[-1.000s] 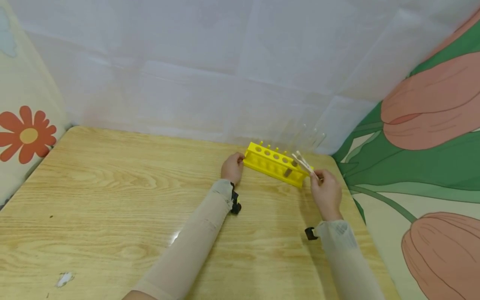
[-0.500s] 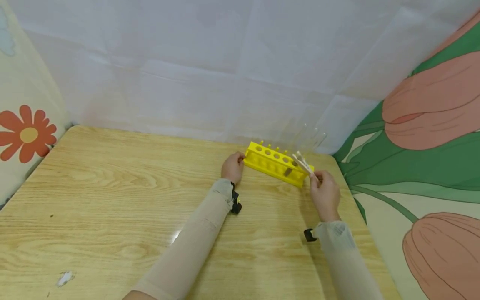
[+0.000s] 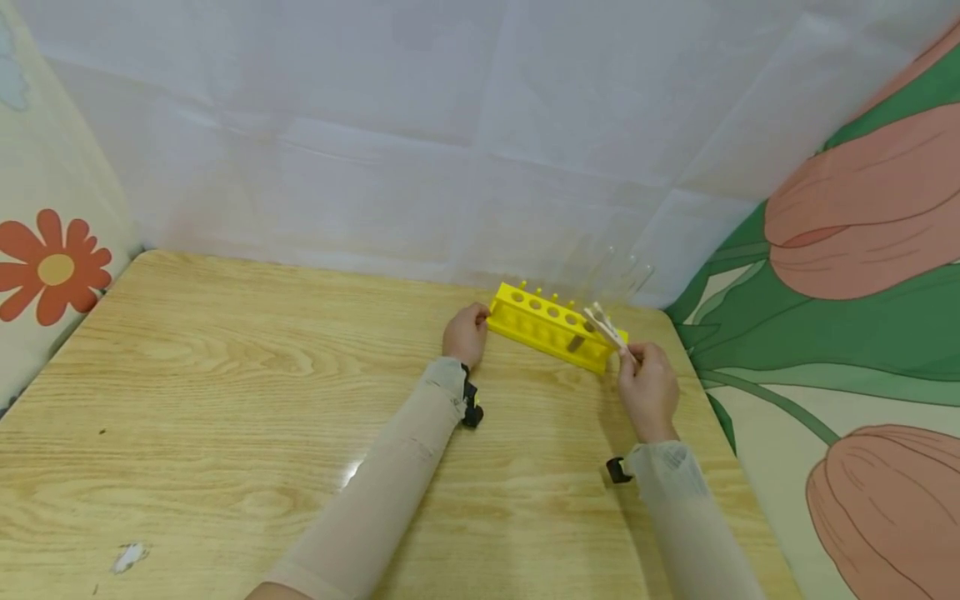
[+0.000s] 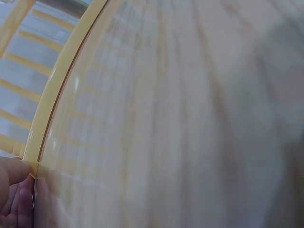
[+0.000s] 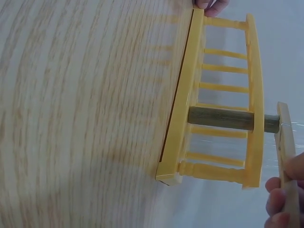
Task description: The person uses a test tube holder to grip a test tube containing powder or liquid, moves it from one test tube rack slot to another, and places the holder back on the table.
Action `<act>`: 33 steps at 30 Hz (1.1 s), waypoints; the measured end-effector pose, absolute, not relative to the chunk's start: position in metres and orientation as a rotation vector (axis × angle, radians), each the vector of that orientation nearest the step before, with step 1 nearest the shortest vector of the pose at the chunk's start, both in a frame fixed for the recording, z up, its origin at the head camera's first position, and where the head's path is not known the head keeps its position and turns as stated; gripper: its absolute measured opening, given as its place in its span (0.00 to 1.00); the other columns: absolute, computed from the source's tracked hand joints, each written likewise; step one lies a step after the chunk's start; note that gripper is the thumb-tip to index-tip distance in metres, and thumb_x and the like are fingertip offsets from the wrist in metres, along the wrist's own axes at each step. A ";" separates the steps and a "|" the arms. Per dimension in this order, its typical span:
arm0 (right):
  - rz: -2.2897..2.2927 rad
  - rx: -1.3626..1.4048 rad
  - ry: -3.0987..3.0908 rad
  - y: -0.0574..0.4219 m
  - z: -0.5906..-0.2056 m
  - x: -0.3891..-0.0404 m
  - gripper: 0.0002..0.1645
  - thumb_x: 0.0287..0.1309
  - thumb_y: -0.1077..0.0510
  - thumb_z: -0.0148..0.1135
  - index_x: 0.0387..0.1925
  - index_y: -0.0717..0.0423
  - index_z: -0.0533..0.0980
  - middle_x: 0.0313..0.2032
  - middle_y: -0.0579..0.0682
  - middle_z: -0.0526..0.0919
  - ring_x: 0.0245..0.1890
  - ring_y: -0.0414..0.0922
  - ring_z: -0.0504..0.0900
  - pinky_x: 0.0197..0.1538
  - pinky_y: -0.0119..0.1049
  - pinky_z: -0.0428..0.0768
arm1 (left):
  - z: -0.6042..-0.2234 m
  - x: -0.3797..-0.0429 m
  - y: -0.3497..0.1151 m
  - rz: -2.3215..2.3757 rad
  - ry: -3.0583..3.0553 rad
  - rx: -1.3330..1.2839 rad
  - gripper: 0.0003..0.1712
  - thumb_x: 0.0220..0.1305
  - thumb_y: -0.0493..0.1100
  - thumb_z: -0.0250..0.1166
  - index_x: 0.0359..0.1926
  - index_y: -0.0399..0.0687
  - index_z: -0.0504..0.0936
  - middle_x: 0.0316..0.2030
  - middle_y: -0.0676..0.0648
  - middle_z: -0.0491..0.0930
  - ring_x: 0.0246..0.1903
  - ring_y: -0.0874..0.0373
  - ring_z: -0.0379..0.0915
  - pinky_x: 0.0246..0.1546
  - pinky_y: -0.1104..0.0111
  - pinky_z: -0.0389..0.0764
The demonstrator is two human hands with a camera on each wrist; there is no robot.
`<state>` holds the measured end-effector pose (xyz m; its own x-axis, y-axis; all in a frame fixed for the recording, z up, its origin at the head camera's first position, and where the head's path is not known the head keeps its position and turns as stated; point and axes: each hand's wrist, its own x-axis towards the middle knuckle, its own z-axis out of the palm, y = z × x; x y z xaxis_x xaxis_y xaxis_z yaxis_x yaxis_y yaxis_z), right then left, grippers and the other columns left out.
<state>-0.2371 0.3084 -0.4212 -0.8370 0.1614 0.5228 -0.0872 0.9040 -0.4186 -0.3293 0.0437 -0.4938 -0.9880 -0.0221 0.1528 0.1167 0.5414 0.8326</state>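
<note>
A yellow test tube rack stands on the table near its back right corner. My left hand holds the rack's left end between thumb and fingers; in the left wrist view those fingers touch the base bar. One test tube with dark greenish-brown contents sits through a hole toward the rack's right end. In my right hand is a wooden test tube clamp, pinched by its handle. Its front end meets the tube above the rack's top bar; whether it grips the glass I cannot tell.
Several clear glass tubes show faintly behind the rack's right end, against the white sheet. A patterned cloth wall borders the table on the right. The wooden table has a worn patch at front left.
My right hand has shifted very slightly left and toward me, still holding the clamp. The left hand and the rack stay where they were.
</note>
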 end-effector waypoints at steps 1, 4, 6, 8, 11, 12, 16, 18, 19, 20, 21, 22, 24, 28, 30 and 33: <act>0.577 -0.053 -2.493 0.308 -0.422 -0.237 0.11 0.67 0.61 0.63 0.40 0.69 0.78 0.35 0.64 0.82 0.32 0.61 0.80 0.32 0.57 0.75 | -0.494 -0.329 0.044 -1.433 -2.629 -0.083 0.10 0.73 0.34 0.60 0.51 0.40 0.83 0.46 0.41 0.84 0.47 0.47 0.80 0.51 0.57 0.80; 0.558 -0.050 -2.477 0.309 -0.423 -0.238 0.10 0.66 0.62 0.63 0.39 0.68 0.78 0.35 0.64 0.82 0.32 0.62 0.81 0.31 0.59 0.75 | -0.495 -0.329 0.044 -1.432 -2.624 -0.087 0.10 0.73 0.34 0.60 0.51 0.40 0.83 0.46 0.40 0.84 0.47 0.47 0.81 0.51 0.57 0.80; 0.545 -0.047 -2.467 0.309 -0.424 -0.238 0.09 0.66 0.63 0.63 0.39 0.68 0.79 0.34 0.64 0.82 0.32 0.62 0.81 0.31 0.60 0.75 | -0.496 -0.329 0.044 -1.426 -2.625 -0.089 0.10 0.73 0.34 0.60 0.51 0.40 0.83 0.46 0.41 0.84 0.47 0.47 0.80 0.51 0.57 0.80; 0.537 -0.046 -2.462 0.309 -0.424 -0.238 0.08 0.66 0.63 0.63 0.39 0.68 0.78 0.34 0.64 0.82 0.32 0.63 0.82 0.30 0.60 0.75 | -0.496 -0.330 0.044 -1.422 -2.626 -0.090 0.10 0.73 0.34 0.60 0.51 0.40 0.83 0.46 0.41 0.84 0.47 0.47 0.81 0.52 0.57 0.80; 0.532 -0.046 -2.462 0.308 -0.424 -0.238 0.08 0.66 0.63 0.63 0.39 0.68 0.78 0.34 0.64 0.82 0.32 0.63 0.81 0.30 0.60 0.75 | -0.497 -0.330 0.044 -1.414 -2.628 -0.092 0.10 0.73 0.34 0.61 0.51 0.40 0.83 0.46 0.40 0.84 0.47 0.47 0.81 0.52 0.56 0.80; 0.531 -0.046 -2.464 0.308 -0.423 -0.238 0.09 0.66 0.62 0.63 0.39 0.68 0.78 0.34 0.64 0.82 0.32 0.62 0.81 0.30 0.59 0.75 | -0.497 -0.330 0.044 -1.412 -2.628 -0.092 0.10 0.73 0.34 0.61 0.51 0.40 0.83 0.46 0.40 0.84 0.47 0.47 0.80 0.52 0.56 0.80; 0.529 -0.035 -2.467 0.308 -0.421 -0.238 0.09 0.67 0.62 0.62 0.40 0.67 0.78 0.34 0.64 0.82 0.31 0.61 0.81 0.29 0.58 0.75 | -0.497 -0.330 0.044 -1.410 -2.629 -0.095 0.10 0.72 0.34 0.61 0.52 0.40 0.82 0.47 0.40 0.84 0.48 0.47 0.80 0.52 0.57 0.80; 0.527 -0.022 -2.465 0.308 -0.420 -0.238 0.09 0.68 0.62 0.61 0.40 0.68 0.78 0.34 0.63 0.81 0.30 0.61 0.80 0.28 0.57 0.75 | -0.497 -0.330 0.043 -1.416 -2.624 -0.097 0.10 0.72 0.34 0.61 0.52 0.40 0.82 0.47 0.40 0.84 0.48 0.47 0.80 0.52 0.57 0.80; 0.527 -0.014 -2.461 0.308 -0.420 -0.238 0.09 0.68 0.62 0.61 0.40 0.68 0.78 0.34 0.64 0.81 0.30 0.61 0.80 0.28 0.57 0.74 | -0.497 -0.330 0.043 -1.416 -2.624 -0.096 0.10 0.72 0.34 0.61 0.52 0.40 0.82 0.47 0.40 0.84 0.48 0.47 0.80 0.53 0.57 0.80; 0.528 -0.006 -2.458 0.308 -0.419 -0.239 0.09 0.68 0.62 0.61 0.40 0.68 0.78 0.34 0.64 0.81 0.30 0.61 0.80 0.28 0.56 0.74 | -0.497 -0.330 0.043 -1.415 -2.623 -0.095 0.10 0.72 0.34 0.61 0.52 0.40 0.82 0.47 0.40 0.84 0.48 0.47 0.80 0.53 0.57 0.80; 0.527 0.001 -2.453 0.307 -0.418 -0.239 0.09 0.68 0.62 0.61 0.40 0.68 0.78 0.34 0.64 0.81 0.30 0.61 0.80 0.27 0.56 0.74 | -0.497 -0.330 0.043 -1.414 -2.622 -0.093 0.10 0.72 0.34 0.61 0.52 0.40 0.82 0.47 0.40 0.84 0.48 0.47 0.80 0.53 0.57 0.80; 0.527 0.008 -2.448 0.307 -0.417 -0.239 0.09 0.68 0.62 0.61 0.39 0.68 0.78 0.34 0.64 0.81 0.30 0.61 0.80 0.28 0.56 0.74 | -0.497 -0.330 0.043 -1.410 -2.625 -0.090 0.10 0.72 0.34 0.61 0.52 0.40 0.82 0.47 0.41 0.84 0.48 0.47 0.80 0.53 0.57 0.80; 0.531 0.017 -2.439 0.307 -0.416 -0.239 0.09 0.68 0.62 0.62 0.39 0.68 0.78 0.33 0.64 0.81 0.30 0.61 0.79 0.28 0.56 0.74 | -0.496 -0.329 0.044 -1.408 -2.628 -0.084 0.10 0.72 0.34 0.61 0.52 0.40 0.82 0.47 0.41 0.84 0.48 0.47 0.80 0.53 0.57 0.80; 0.532 0.023 -2.428 0.307 -0.412 -0.239 0.09 0.68 0.62 0.62 0.39 0.68 0.78 0.33 0.64 0.81 0.30 0.61 0.79 0.28 0.56 0.74 | -0.494 -0.328 0.044 -1.422 -2.633 -0.075 0.10 0.73 0.34 0.60 0.52 0.40 0.82 0.47 0.41 0.84 0.48 0.47 0.80 0.53 0.57 0.80; 0.527 0.024 -2.425 0.307 -0.411 -0.239 0.10 0.68 0.62 0.61 0.39 0.69 0.78 0.33 0.64 0.81 0.30 0.61 0.79 0.27 0.56 0.74 | -0.493 -0.328 0.044 -1.427 -2.634 -0.072 0.11 0.73 0.34 0.60 0.52 0.41 0.82 0.47 0.41 0.84 0.49 0.47 0.80 0.53 0.57 0.80; 0.515 0.024 -2.418 0.308 -0.409 -0.239 0.10 0.69 0.62 0.61 0.39 0.70 0.78 0.33 0.65 0.81 0.29 0.61 0.79 0.27 0.57 0.75 | -0.493 -0.328 0.044 -1.424 -2.641 -0.072 0.11 0.73 0.35 0.60 0.53 0.41 0.82 0.48 0.41 0.84 0.49 0.47 0.80 0.53 0.57 0.80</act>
